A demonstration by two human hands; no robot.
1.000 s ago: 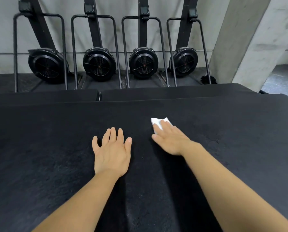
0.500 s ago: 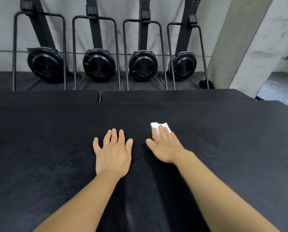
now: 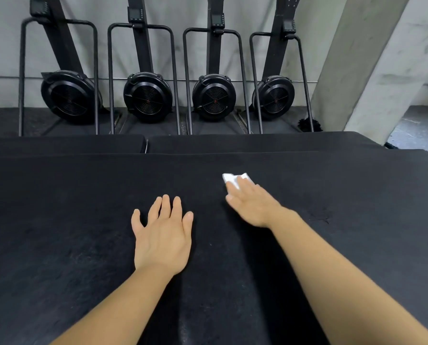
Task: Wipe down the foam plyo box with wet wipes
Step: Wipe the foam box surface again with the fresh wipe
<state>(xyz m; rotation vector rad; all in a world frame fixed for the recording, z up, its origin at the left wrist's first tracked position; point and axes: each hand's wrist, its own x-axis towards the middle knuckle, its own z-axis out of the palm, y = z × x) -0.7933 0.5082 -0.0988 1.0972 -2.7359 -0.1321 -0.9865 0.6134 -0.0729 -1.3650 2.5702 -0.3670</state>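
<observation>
The black foam plyo box (image 3: 58,220) fills the lower two thirds of the view, its top surface facing me. My left hand (image 3: 164,232) lies flat on the box top near the middle, fingers straight and slightly spread. My right hand (image 3: 251,205) presses a folded white wet wipe (image 3: 231,179) against the box with straight fingers. Only the wipe's far edge shows beyond the fingertips; the rest is hidden under the hand.
Two more black foam boxes (image 3: 257,143) sit lower, just behind this one. Beyond them several black fan-wheel machines (image 3: 147,97) stand upright against a grey wall. A concrete pillar (image 3: 369,70) rises at the right, with bare floor (image 3: 417,130) past it.
My right hand slid the wipe back toward me and to the left, then pushed it forward and right again. The left hand stayed planted on the box.
</observation>
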